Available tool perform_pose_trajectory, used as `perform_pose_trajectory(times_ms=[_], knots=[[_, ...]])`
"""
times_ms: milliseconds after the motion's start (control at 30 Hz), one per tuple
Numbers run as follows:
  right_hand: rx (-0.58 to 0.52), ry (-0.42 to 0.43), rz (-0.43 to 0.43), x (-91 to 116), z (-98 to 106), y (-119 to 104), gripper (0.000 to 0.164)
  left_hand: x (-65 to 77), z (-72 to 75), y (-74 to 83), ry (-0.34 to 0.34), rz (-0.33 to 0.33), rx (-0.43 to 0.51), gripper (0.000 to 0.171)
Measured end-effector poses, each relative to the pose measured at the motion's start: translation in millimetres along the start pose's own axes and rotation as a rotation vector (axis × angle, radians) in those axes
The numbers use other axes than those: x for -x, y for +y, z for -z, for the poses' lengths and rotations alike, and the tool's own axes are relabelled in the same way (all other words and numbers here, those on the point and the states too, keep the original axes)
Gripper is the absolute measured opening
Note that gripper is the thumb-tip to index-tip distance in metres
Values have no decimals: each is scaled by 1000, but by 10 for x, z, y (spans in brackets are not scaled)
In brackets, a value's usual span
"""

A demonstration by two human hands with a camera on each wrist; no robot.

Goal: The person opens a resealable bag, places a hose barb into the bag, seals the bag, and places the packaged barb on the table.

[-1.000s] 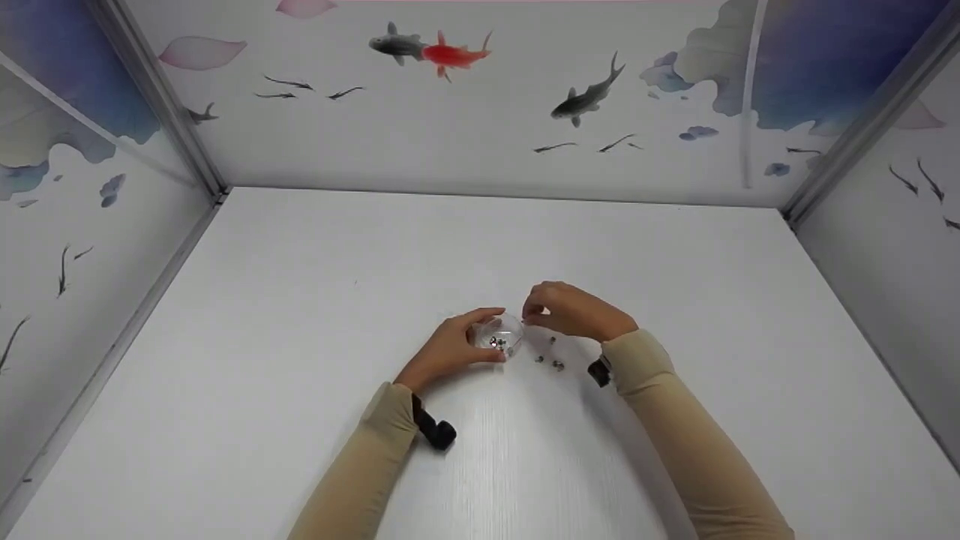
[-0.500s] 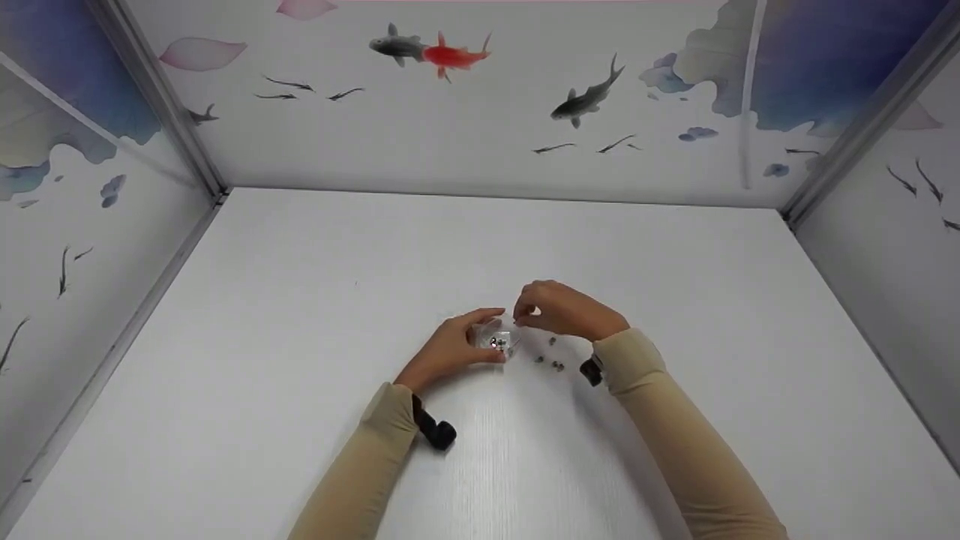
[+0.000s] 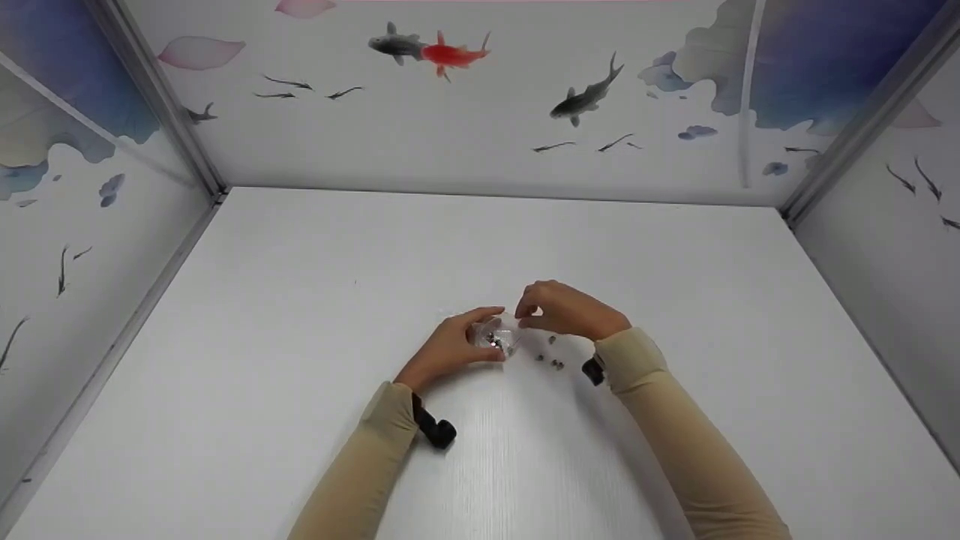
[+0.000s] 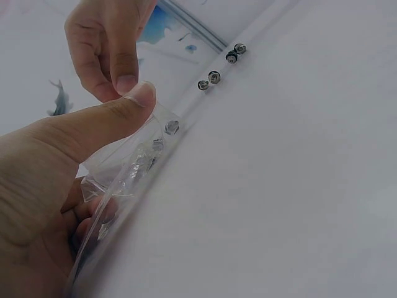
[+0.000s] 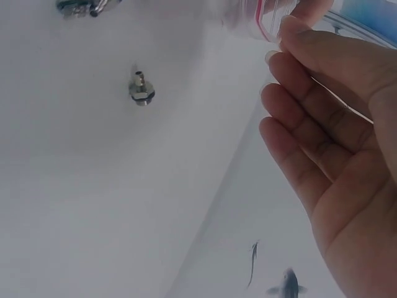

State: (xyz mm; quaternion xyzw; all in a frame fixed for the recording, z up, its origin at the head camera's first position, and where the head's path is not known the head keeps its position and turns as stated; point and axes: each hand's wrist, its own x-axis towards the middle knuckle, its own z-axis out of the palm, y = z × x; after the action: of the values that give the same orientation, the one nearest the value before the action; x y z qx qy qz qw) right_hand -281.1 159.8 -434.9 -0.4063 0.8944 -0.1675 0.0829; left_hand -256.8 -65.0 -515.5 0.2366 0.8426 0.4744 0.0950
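Observation:
A clear zip-lock plastic bag point(image 3: 507, 336) with several small metal fittings in it lies at the middle of the table. My left hand point(image 3: 448, 347) holds it from the left, thumb on the near side and fingers round the far side. In the left wrist view, one fitting point(image 4: 172, 127) shows through the plastic near the thumb. My right hand point(image 3: 574, 310) pinches the bag's right edge between thumb and forefinger. A red strip point(image 5: 259, 22) runs along that edge in the right wrist view, where the other fingers extend loosely.
Several loose metal fittings point(image 3: 557, 365) lie on the white table point(image 3: 300, 315), right of the bag and below the right hand. One hex-bodied fitting point(image 5: 141, 92) stands apart from the others. Printed panels point(image 3: 465, 142) wall the table at the back and sides.
My right hand has moved slightly left to the bag's edge. The bag's mouth narrowed, then widened again, and the fittings inside have shifted a little. My left hand has stayed in place.

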Motion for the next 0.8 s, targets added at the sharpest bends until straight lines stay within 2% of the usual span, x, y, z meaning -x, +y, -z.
perform_pose_trajectory(times_ms=[400,633,800], knots=[[-2,-24,-66,115,-24,123,15,-4,-2,-8,7,7,5,72],[-23,-70,-169,185,-36,176,16,-2,-2,2,6,9,29,72],[-61,-81,-187,238,-46,230,17,1,4,2,0,12,29,72]])
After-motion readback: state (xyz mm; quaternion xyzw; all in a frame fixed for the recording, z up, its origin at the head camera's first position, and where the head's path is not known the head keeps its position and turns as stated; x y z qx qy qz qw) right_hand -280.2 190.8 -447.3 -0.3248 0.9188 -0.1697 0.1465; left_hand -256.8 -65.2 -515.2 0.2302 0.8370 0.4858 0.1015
